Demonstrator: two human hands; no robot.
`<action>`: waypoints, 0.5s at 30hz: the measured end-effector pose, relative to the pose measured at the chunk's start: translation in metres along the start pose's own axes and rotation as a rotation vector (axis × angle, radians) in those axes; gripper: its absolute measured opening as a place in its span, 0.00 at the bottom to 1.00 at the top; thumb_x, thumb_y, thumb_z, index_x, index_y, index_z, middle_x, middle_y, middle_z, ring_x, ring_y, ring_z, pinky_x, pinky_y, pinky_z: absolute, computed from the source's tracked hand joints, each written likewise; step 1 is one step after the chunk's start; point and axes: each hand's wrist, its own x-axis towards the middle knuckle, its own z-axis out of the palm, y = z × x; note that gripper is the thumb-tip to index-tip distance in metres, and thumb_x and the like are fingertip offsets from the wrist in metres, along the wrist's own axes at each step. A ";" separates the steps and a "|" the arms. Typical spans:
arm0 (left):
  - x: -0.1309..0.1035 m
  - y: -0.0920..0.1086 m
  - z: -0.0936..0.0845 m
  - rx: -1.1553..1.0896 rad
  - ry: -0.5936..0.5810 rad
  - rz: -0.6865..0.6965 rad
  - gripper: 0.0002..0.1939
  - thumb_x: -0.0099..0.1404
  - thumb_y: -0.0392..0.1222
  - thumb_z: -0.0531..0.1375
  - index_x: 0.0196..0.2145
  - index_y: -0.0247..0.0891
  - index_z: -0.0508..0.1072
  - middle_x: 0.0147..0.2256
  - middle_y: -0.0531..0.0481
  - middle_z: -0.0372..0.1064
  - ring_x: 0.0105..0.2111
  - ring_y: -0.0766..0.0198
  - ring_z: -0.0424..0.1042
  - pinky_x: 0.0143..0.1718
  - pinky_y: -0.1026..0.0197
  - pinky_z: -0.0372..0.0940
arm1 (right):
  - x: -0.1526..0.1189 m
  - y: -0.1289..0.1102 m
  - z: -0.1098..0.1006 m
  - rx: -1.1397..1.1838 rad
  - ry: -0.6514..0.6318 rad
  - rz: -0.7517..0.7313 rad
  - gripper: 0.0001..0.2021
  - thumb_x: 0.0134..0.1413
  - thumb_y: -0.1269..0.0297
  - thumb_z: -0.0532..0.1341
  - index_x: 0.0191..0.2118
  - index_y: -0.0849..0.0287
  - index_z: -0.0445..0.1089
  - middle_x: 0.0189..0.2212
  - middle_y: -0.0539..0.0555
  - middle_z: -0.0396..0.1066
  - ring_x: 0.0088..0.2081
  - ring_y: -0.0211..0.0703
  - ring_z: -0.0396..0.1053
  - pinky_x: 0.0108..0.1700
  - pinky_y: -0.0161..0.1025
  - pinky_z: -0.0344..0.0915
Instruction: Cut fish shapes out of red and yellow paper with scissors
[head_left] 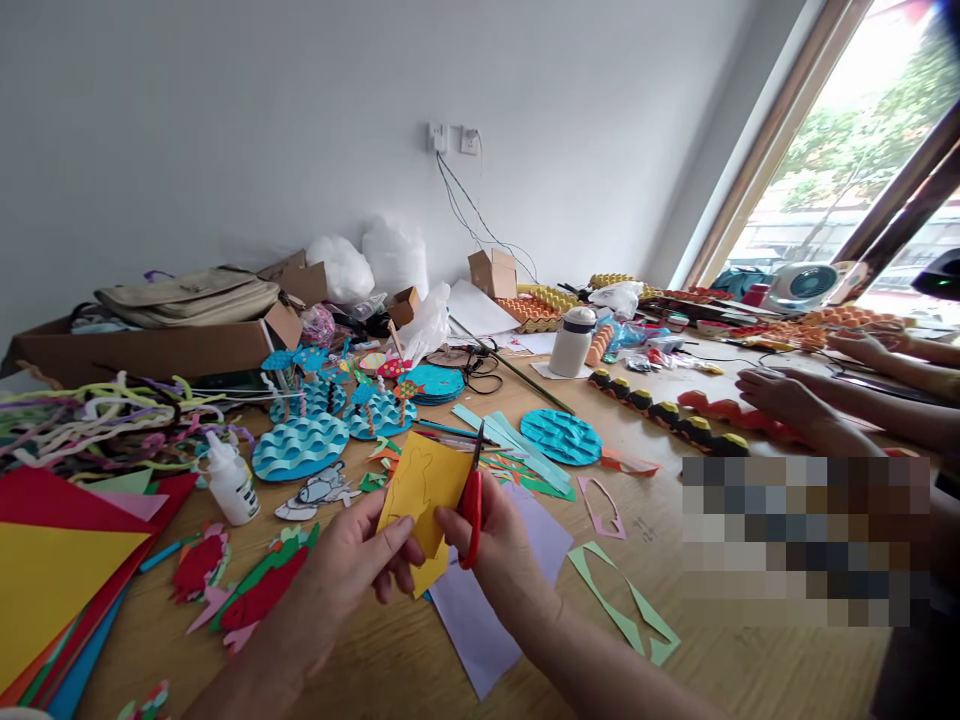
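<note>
My left hand (375, 548) pinches the lower left edge of a yellow paper sheet (431, 480) with a pencilled outline on it. In my right hand (487, 535) are red-handled scissors (472, 520), their dark blades pointing up beside the paper's right edge. The right fingers also touch the paper's lower right corner. Under my hands lie a purple paper sheet (480, 620) and another bit of yellow paper. Cut-out paper fish in red and green (274, 580) lie left of my left hand. A green paper offcut (626, 605) with a fish-shaped hole lies to the right.
A white glue bottle (232, 480) stands at the left, near stacked coloured paper (67, 560). Blue wavy discs (300, 445) with paper fish stand behind. A white jar (574, 342) stands farther back. Another person's hands (787, 400) rest at the right by painted egg-carton strips (667, 415).
</note>
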 end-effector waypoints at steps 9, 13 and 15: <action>0.000 -0.016 0.012 -0.438 0.119 -0.005 0.06 0.53 0.39 0.65 0.27 0.38 0.71 0.21 0.57 0.69 0.22 0.71 0.65 0.24 0.69 0.60 | -0.005 0.008 0.007 0.077 -0.054 0.088 0.17 0.42 0.58 0.65 0.35 0.59 0.60 0.26 0.48 0.65 0.26 0.37 0.63 0.28 0.33 0.61; 0.003 -0.015 0.003 -0.456 0.175 0.014 0.07 0.52 0.39 0.66 0.28 0.38 0.71 0.21 0.57 0.69 0.21 0.71 0.65 0.21 0.69 0.60 | -0.006 -0.001 0.000 -0.089 0.022 0.021 0.13 0.49 0.55 0.60 0.31 0.59 0.59 0.24 0.47 0.61 0.25 0.36 0.59 0.26 0.32 0.57; 0.006 -0.014 -0.003 -0.438 0.203 0.038 0.08 0.51 0.40 0.66 0.29 0.37 0.72 0.21 0.56 0.70 0.22 0.69 0.67 0.21 0.68 0.60 | -0.010 -0.008 -0.002 -0.196 -0.008 -0.075 0.13 0.54 0.54 0.55 0.28 0.58 0.58 0.22 0.47 0.60 0.24 0.36 0.58 0.26 0.32 0.57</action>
